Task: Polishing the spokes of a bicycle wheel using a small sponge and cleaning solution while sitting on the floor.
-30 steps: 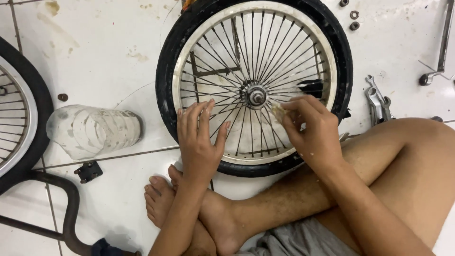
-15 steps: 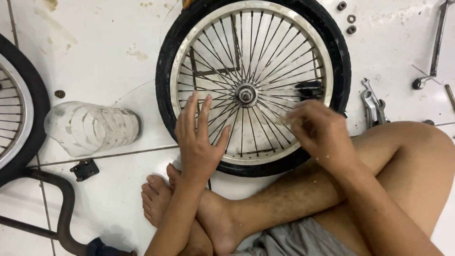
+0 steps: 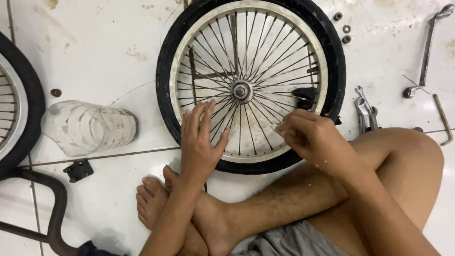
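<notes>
The bicycle wheel [image 3: 246, 85] lies flat on the tiled floor [image 3: 104, 52] before your crossed legs. Your left hand [image 3: 201, 142] rests open, fingers spread on the spokes; your right hand [image 3: 313, 137] pinches a small pale piece [image 3: 283, 129] at the rim.

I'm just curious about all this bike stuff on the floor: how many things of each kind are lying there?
Bicycle wheels: 2
Small nuts: 3
Long metal tools: 3
Clear plastic bottle: 1
Small black bracket: 1
Total: 10
</notes>
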